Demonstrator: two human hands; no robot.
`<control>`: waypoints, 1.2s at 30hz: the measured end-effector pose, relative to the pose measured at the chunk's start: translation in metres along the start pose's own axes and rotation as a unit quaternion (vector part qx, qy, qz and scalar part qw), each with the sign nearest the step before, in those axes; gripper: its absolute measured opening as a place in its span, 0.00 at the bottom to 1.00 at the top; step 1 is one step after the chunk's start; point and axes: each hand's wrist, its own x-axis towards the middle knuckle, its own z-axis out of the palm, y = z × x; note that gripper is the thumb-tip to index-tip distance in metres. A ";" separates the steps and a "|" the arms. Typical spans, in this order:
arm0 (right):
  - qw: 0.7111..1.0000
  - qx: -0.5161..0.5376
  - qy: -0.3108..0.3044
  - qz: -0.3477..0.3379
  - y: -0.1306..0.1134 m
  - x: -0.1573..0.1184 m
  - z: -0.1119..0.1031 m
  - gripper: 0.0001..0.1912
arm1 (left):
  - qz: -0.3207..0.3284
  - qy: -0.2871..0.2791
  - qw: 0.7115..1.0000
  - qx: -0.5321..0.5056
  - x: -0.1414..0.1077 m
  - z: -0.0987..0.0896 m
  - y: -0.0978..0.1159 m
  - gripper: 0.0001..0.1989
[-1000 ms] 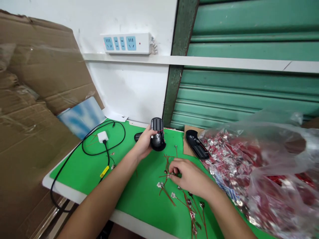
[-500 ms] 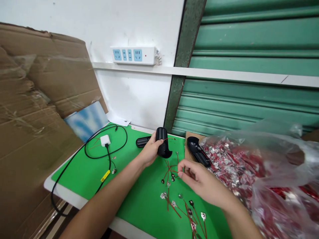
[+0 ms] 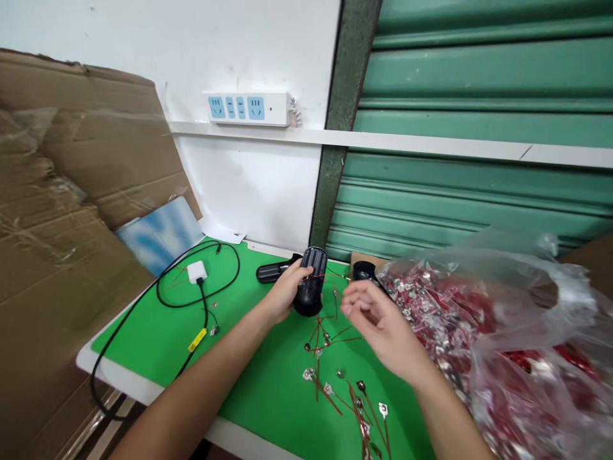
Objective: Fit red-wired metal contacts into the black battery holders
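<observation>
My left hand (image 3: 285,294) is wrapped around a black plastic housing (image 3: 312,295) with a ribbed upper part, held tilted above the green mat. From the housing a thin red wire (image 3: 328,276) runs out to the right, ending in a small tip close to my right hand (image 3: 378,324). The fingers of that hand are curled with the tips together; whether something small is between them is hidden. Below, several metal battery contacts (image 3: 328,388) with red wires lie scattered on the mat. A second black housing (image 3: 271,273) rests behind my left hand.
At right, a clear plastic bag (image 3: 488,348) bulges with red-wired contacts. Another black housing (image 3: 364,271) lies beside it, partly behind my right hand. A black cable with a white plug (image 3: 196,272) loops at left, near a large cardboard sheet (image 3: 62,287). A power strip (image 3: 249,108) hangs on the wall.
My right hand has moved up from the loose contacts towards the wire's end. The housing in my left hand has turned more upright, and the view has shifted slightly.
</observation>
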 end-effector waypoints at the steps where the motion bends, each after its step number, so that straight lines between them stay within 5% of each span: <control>1: 0.999 0.002 0.049 -0.016 0.003 0.001 0.000 0.12 | 0.007 -0.005 1.000 0.008 0.000 0.001 -0.001 0.19; 5: 0.995 -0.036 0.093 0.009 0.017 0.005 0.003 0.26 | 0.037 -0.030 0.997 0.055 0.000 0.001 -0.009 0.18; 10: 0.993 -0.036 0.086 0.073 0.022 0.007 0.008 0.13 | 0.053 -0.035 0.992 0.108 -0.001 0.000 -0.015 0.18; 17: 0.992 -0.059 0.078 0.073 0.017 0.005 0.018 0.12 | 0.091 0.037 0.991 0.088 -0.001 0.005 -0.012 0.16; 22: 0.970 -0.214 0.116 -0.003 0.021 0.004 0.019 0.12 | 0.029 0.025 0.999 0.006 0.000 0.005 -0.011 0.19; 27: 0.951 -0.293 0.057 -0.085 0.022 0.002 0.022 0.17 | 0.012 0.024 0.999 -0.031 -0.001 0.004 -0.008 0.18; 32: 0.970 -0.233 0.008 -0.063 0.019 0.002 0.022 0.17 | 0.041 0.066 0.996 -0.042 0.003 0.002 -0.007 0.17; 36: 0.992 -0.088 0.093 -0.006 0.021 0.007 0.003 0.15 | 0.047 0.056 0.997 -0.010 0.001 0.001 -0.006 0.16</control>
